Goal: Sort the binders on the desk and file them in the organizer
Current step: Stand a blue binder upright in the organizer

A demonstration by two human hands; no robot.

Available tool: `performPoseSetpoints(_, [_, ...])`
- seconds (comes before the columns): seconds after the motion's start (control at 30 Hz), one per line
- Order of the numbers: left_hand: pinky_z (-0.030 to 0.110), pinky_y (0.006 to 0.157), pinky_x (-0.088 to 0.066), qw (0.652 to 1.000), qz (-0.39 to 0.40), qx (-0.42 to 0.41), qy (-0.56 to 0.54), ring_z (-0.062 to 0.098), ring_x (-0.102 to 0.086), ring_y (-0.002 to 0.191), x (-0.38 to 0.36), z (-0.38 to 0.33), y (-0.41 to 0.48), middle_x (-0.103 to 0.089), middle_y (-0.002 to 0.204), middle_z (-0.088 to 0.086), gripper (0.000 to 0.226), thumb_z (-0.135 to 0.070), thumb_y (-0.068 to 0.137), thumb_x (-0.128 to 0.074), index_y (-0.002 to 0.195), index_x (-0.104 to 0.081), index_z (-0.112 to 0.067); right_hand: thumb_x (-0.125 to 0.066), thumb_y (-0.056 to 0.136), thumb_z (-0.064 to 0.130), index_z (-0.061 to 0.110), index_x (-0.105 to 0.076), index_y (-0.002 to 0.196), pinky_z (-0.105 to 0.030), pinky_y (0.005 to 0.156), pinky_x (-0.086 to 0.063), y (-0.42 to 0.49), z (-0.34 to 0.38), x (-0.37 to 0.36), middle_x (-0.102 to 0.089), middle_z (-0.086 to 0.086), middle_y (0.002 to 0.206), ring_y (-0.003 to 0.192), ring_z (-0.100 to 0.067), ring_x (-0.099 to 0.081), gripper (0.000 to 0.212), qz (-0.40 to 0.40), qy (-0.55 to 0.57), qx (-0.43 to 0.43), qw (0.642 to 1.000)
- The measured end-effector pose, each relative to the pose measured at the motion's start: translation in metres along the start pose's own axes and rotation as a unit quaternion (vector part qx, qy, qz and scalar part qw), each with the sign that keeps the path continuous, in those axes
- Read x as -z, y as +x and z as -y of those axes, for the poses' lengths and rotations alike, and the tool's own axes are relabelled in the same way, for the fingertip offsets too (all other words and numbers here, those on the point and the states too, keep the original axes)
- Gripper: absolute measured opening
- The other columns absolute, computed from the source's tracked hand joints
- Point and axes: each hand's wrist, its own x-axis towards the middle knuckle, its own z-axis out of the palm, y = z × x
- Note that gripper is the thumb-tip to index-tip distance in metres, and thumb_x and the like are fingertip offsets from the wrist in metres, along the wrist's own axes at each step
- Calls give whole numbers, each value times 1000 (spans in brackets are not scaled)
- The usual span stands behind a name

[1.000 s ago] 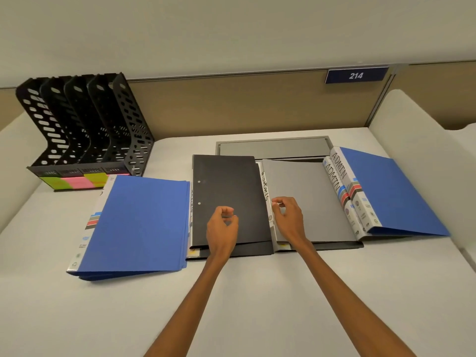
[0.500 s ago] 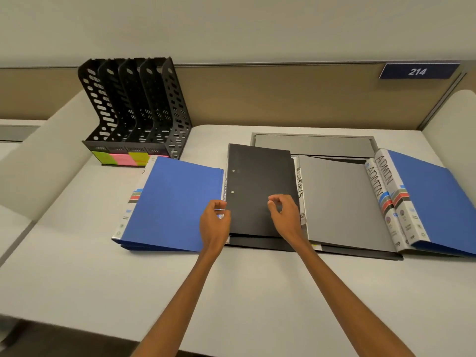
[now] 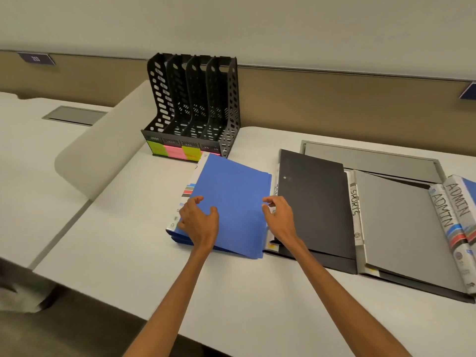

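A blue binder (image 3: 231,197) lies flat on the white desk (image 3: 128,253), just in front of the black slotted organizer (image 3: 192,104). My left hand (image 3: 199,222) rests over the binder's left, spine side with fingers spread and loosely bent. At the binder's right edge is my right hand (image 3: 279,217), thumb and fingertips touching that edge. To the right lie a black binder (image 3: 314,202), a grey binder (image 3: 401,228) beside a spine marked SPORTS, and blue ADMIN binders (image 3: 458,202) at the frame's right edge. The organizer's slots hold nothing.
Green and pink labels (image 3: 177,150) run along the organizer's base. A rounded cream divider (image 3: 103,155) separates this desk from the neighbouring one on the left. A grey cable hatch (image 3: 371,158) sits behind the binders. The near desk edge runs diagonally at lower left.
Both hands moved left from the black binder onto the blue binder. The view swung left, so the organizer now sits near the middle.
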Motion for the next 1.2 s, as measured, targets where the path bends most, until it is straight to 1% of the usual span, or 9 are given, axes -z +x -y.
performPoseSetpoints(0.17, [48, 99, -33, 993, 41, 45, 104, 30, -40, 128, 17, 17, 46, -50, 134, 13, 67, -38, 78, -75, 131, -45, -9, -58, 95, 15, 9, -62, 118, -20, 88, -41, 11, 18, -36, -61, -5, 120, 106, -17, -58, 24, 34, -34, -21, 999])
performPoseSetpoints(0.3, [49, 99, -37, 976, 137, 79, 147, 33, -43, 128, 24, 32, 78, -49, 134, 15, 86, -51, 72, -79, 135, -41, -6, -58, 95, 18, 10, -61, 120, -23, 91, -42, 16, 25, -63, -61, -7, 122, 112, -18, -58, 27, 60, -65, -40, 995])
performPoseSetpoints(0.47, [39, 80, -52, 951, 266, 127, 94, 30, -62, 99, 29, 56, 101, -64, 114, 9, 72, -57, 68, -80, 113, -54, -7, -60, 94, 18, 10, -62, 119, -25, 93, -44, 16, 29, -92, -62, -7, 120, 112, -19, -59, 26, 67, -84, -60, 992])
performPoseSetpoints(0.57, [39, 83, -53, 939, 307, 137, 71, 30, -63, 102, 30, 67, 109, -64, 115, 8, 76, -61, 67, -79, 117, -56, -8, -61, 93, 17, 10, -63, 117, -27, 95, -45, 17, 29, -103, -64, -7, 118, 112, -21, -59, 25, 52, -101, -64, 991])
performPoseSetpoints(0.63, [36, 79, -52, 933, 326, 132, 72, 29, -62, 100, 31, 71, 113, -64, 115, 9, 74, -61, 69, -78, 114, -55, -8, -61, 93, 17, 10, -64, 116, -32, 98, -47, 17, 30, -108, -64, -7, 118, 113, -22, -58, 24, 42, -108, -70, 991])
performPoseSetpoints(0.77, [32, 68, -46, 936, 330, 102, 68, 25, -61, 85, 37, 77, 123, -66, 108, 9, 60, -56, 73, -77, 101, -54, -9, -61, 93, 15, 9, -65, 115, -29, 94, -46, 19, 34, -119, -66, -7, 116, 110, -23, -60, 24, 28, -116, -80, 990])
performPoseSetpoints(0.97, [36, 76, -53, 946, 315, 75, 15, 26, -66, 93, 55, 81, 124, -68, 110, 5, 55, -51, 78, -75, 112, -59, -9, -61, 93, 19, 11, -65, 114, -25, 88, -45, 23, 59, -138, -65, -6, 115, 106, -21, -61, 23, 4, -101, -76, 992])
performPoseSetpoints(1.1, [26, 63, -43, 972, 225, 65, -28, 18, -59, 84, 76, 64, 112, -61, 102, -1, 54, -49, 74, -78, 107, -50, -16, -62, 93, 22, 12, -64, 110, -25, 85, -45, 34, 96, -138, -63, -5, 110, 103, -20, -61, 19, -17, -75, -39, 996])
performPoseSetpoints(1.2, [18, 57, -41, 982, 149, 55, -106, 13, -60, 80, 90, 45, 107, -58, 94, -5, 55, -49, 71, -82, 100, -46, -20, -62, 94, 27, 15, -63, 114, -29, 88, -50, 49, 134, -125, -62, -3, 114, 102, -17, -61, 24, -36, -38, 1, 999])
